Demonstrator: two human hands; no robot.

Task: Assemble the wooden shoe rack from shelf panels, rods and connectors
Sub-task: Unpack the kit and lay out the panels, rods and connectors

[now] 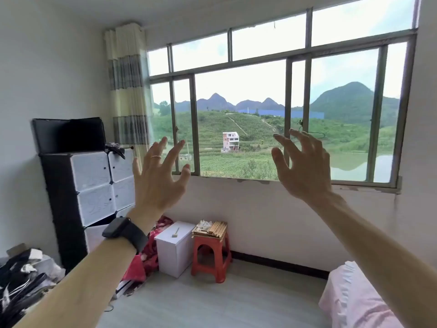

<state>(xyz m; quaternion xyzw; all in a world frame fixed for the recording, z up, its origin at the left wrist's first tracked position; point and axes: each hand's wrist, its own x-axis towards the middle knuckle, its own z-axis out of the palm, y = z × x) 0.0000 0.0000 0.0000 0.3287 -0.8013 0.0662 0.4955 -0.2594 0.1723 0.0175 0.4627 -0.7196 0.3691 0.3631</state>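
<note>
Evidently nothing is assembled yet: the rods and white connectors lie piled on the red stool at six o'clock. The left hand at nine and the right hand at three are raised, fingers spread, holding nothing.

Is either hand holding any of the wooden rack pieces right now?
No, the left hand and right hand are raised with spread fingers, empty, while the wooden pieces lie stacked on the red stool.
</note>
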